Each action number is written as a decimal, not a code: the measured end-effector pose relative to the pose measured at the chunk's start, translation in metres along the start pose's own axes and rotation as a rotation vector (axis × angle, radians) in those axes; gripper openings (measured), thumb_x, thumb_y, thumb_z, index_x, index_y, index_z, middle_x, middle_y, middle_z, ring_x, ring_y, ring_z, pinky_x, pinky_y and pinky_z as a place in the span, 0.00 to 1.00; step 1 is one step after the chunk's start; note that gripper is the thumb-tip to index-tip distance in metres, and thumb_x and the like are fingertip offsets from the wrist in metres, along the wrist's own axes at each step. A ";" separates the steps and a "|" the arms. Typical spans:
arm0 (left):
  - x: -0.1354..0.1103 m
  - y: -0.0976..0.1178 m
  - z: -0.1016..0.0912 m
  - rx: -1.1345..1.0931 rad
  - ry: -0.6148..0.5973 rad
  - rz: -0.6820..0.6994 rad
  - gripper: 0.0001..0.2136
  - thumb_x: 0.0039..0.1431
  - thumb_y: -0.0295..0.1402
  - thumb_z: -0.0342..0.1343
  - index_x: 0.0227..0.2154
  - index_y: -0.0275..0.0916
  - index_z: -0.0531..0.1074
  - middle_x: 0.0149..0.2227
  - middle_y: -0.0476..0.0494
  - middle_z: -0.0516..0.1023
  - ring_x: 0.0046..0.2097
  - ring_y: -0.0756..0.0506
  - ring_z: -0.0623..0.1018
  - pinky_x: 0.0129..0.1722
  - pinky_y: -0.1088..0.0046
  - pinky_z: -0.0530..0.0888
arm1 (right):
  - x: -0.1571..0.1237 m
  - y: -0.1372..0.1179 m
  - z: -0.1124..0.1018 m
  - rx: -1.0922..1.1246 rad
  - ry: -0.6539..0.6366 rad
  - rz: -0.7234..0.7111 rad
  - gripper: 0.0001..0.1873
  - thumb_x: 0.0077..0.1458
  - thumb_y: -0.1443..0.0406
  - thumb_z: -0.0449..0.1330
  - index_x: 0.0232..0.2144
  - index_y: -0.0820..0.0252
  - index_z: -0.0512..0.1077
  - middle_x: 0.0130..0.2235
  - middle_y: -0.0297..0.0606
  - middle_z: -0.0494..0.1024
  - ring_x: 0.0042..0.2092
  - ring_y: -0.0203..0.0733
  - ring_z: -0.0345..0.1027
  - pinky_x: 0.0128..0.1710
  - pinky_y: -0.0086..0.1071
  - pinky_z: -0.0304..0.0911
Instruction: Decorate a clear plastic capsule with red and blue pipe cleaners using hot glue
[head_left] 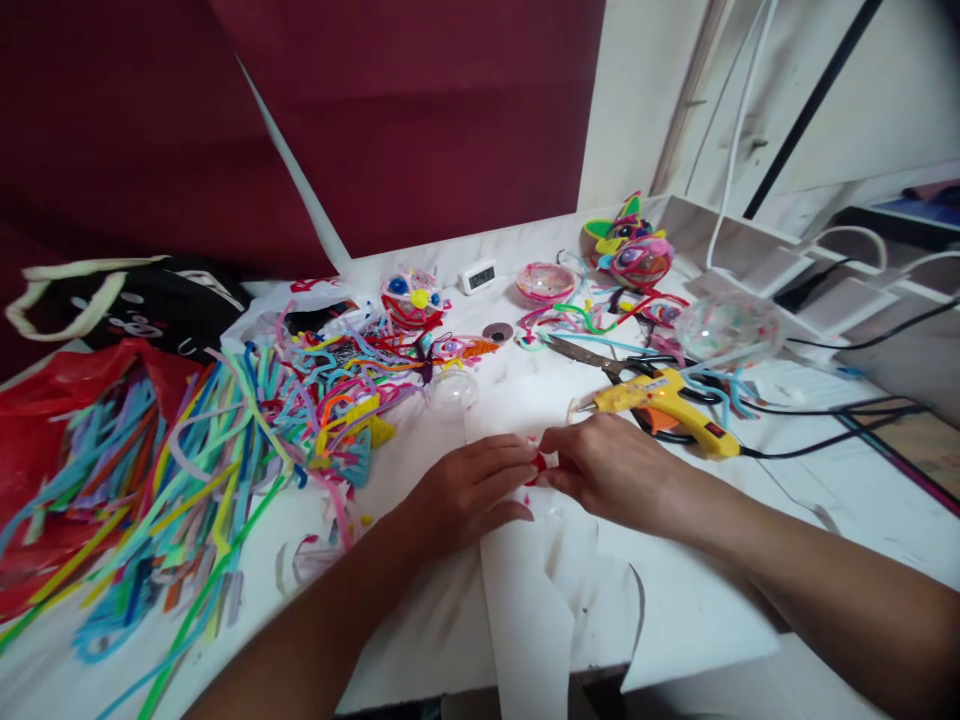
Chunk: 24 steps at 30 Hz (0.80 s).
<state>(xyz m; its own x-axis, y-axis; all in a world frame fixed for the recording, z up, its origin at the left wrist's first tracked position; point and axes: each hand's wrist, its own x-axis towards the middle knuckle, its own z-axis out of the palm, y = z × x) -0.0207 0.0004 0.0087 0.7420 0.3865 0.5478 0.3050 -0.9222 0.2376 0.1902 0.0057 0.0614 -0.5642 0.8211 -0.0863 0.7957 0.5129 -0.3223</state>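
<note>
My left hand [469,490] and my right hand [611,465] meet at the middle of the white table [750,590]. Both pinch a small red piece [538,464] between their fingertips, just above a cut sheet of white paper [540,590]. What the red piece is cannot be made out. A yellow glue gun [667,405] lies right behind my right hand, with scissors [592,358] beyond it. A heap of coloured pipe cleaners [225,440] spreads out to the left of my left hand.
Decorated clear balls [411,296] [641,258] [724,328], a small white clock [478,275] and a pink dish [545,281] stand at the back. A red bag [45,420] and a black bag [142,300] lie far left. Black cables [832,410] run right.
</note>
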 end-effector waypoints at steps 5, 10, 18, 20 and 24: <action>0.003 0.002 -0.005 0.094 -0.004 0.067 0.17 0.57 0.32 0.59 0.47 0.29 0.68 0.48 0.32 0.75 0.55 0.41 0.72 0.55 0.61 0.73 | 0.000 0.010 -0.004 0.065 -0.022 -0.084 0.07 0.55 0.66 0.55 0.32 0.58 0.73 0.27 0.37 0.78 0.29 0.39 0.69 0.26 0.30 0.51; 0.003 0.004 -0.007 0.201 -0.048 0.096 0.16 0.58 0.33 0.58 0.47 0.32 0.69 0.48 0.35 0.75 0.55 0.42 0.72 0.54 0.61 0.73 | 0.003 0.016 -0.006 0.094 -0.033 -0.144 0.09 0.54 0.71 0.53 0.31 0.58 0.73 0.28 0.36 0.78 0.31 0.38 0.70 0.29 0.29 0.53; 0.004 0.004 -0.007 0.219 -0.048 0.101 0.14 0.57 0.32 0.59 0.45 0.31 0.70 0.48 0.34 0.76 0.54 0.41 0.73 0.55 0.62 0.73 | 0.003 0.016 -0.003 0.082 -0.023 -0.181 0.09 0.57 0.72 0.53 0.33 0.59 0.74 0.31 0.39 0.79 0.35 0.39 0.72 0.32 0.30 0.56; 0.004 0.005 -0.007 0.211 -0.049 0.096 0.15 0.57 0.32 0.59 0.46 0.31 0.70 0.48 0.33 0.76 0.55 0.41 0.73 0.55 0.62 0.72 | 0.003 0.014 -0.004 0.064 -0.023 -0.171 0.10 0.57 0.72 0.53 0.32 0.59 0.74 0.31 0.40 0.79 0.35 0.39 0.72 0.32 0.30 0.56; 0.002 0.005 -0.006 0.204 -0.057 0.080 0.14 0.59 0.32 0.57 0.46 0.32 0.69 0.49 0.34 0.75 0.55 0.41 0.72 0.55 0.61 0.72 | 0.004 0.009 -0.005 0.038 -0.039 -0.151 0.10 0.57 0.74 0.54 0.32 0.60 0.74 0.33 0.39 0.79 0.35 0.39 0.72 0.32 0.30 0.55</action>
<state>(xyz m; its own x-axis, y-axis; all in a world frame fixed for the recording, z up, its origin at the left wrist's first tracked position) -0.0212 -0.0031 0.0164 0.7997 0.3159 0.5105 0.3537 -0.9350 0.0245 0.1962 0.0149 0.0625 -0.6857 0.7245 -0.0703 0.6925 0.6194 -0.3699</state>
